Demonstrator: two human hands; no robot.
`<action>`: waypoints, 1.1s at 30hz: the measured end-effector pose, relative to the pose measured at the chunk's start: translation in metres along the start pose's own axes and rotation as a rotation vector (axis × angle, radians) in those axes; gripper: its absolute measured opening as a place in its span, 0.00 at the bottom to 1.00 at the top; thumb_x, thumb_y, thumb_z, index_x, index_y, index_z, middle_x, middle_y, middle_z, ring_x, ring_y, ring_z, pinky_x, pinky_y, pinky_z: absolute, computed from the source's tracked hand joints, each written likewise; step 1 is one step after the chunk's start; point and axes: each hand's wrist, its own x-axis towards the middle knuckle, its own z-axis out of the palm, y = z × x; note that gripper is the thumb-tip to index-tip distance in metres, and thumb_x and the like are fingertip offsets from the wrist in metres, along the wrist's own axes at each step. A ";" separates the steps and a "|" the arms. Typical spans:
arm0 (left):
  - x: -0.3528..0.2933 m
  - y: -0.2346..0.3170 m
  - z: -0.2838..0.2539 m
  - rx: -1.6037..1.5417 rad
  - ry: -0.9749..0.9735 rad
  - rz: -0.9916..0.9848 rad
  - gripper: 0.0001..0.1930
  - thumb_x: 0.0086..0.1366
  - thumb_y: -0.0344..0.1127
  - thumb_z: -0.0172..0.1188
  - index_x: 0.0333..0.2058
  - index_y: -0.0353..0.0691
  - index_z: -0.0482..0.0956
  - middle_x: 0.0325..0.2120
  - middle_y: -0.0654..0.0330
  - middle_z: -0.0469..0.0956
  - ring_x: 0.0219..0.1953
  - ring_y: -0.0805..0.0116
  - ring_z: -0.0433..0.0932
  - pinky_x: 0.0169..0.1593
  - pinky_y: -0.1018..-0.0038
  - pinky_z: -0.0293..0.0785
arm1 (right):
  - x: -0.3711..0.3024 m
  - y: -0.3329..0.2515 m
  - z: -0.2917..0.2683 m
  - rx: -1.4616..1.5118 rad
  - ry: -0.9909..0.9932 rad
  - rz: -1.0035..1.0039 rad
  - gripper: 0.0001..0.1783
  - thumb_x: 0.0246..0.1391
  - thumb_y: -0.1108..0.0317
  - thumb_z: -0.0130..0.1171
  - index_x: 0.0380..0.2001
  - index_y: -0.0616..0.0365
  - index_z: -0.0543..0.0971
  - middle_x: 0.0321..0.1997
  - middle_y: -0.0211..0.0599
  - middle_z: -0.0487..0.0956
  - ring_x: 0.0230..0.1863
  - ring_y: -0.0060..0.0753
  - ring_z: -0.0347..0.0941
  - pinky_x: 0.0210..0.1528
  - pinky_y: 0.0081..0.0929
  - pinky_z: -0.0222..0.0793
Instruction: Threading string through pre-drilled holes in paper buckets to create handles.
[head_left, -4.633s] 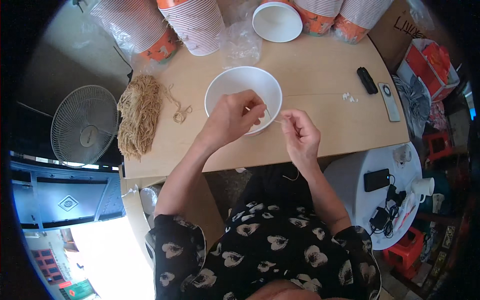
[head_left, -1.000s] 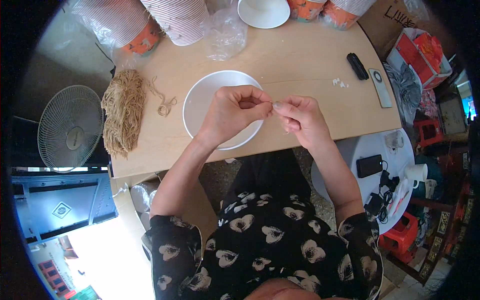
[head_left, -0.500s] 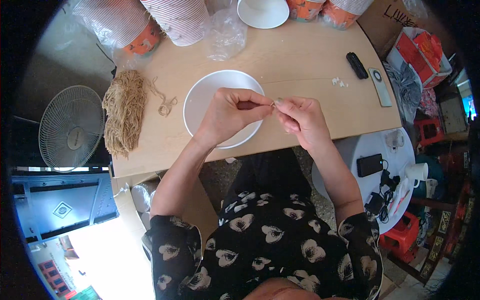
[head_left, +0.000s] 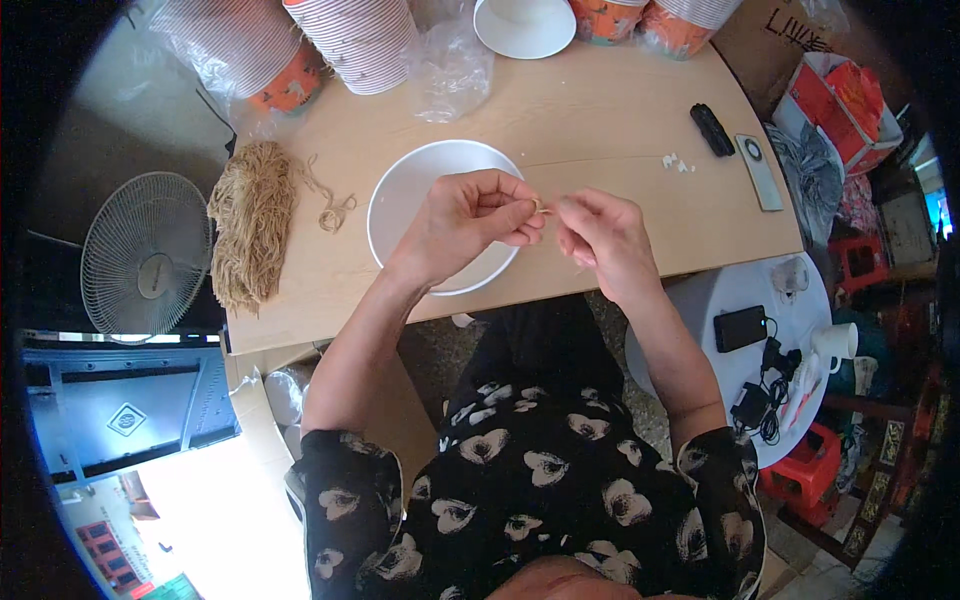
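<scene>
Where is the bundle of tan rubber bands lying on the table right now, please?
In the head view the bundle of tan rubber bands lies at the table's left end, left of the white bowl and beside the floor fan.

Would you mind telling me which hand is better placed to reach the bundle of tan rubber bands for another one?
Left, probably. The left hand is over the white bowl, on the same side as the bundle of tan rubber bands; the right hand is farther away and would have to cross over.
</scene>
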 end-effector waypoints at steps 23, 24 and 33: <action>-0.007 0.000 -0.002 -0.081 -0.096 0.011 0.08 0.67 0.25 0.63 0.42 0.29 0.80 0.35 0.55 0.84 0.39 0.70 0.85 0.45 0.77 0.83 | -0.001 0.003 0.002 0.226 -0.089 0.081 0.07 0.59 0.69 0.64 0.37 0.60 0.78 0.26 0.28 0.78 0.22 0.10 0.64 0.21 0.10 0.51; -0.006 0.000 -0.001 -0.074 -0.091 -0.002 0.07 0.67 0.25 0.63 0.42 0.29 0.80 0.35 0.55 0.84 0.39 0.70 0.85 0.45 0.77 0.83 | -0.001 0.003 0.002 0.250 -0.097 0.098 0.07 0.59 0.69 0.64 0.37 0.60 0.78 0.26 0.29 0.77 0.21 0.10 0.63 0.21 0.10 0.51; -0.007 0.002 0.000 -0.037 -0.054 -0.027 0.06 0.67 0.25 0.62 0.41 0.30 0.79 0.34 0.55 0.84 0.37 0.70 0.85 0.42 0.77 0.83 | -0.002 0.004 0.001 0.135 -0.120 0.040 0.06 0.59 0.69 0.65 0.36 0.59 0.79 0.26 0.28 0.78 0.21 0.10 0.63 0.21 0.11 0.52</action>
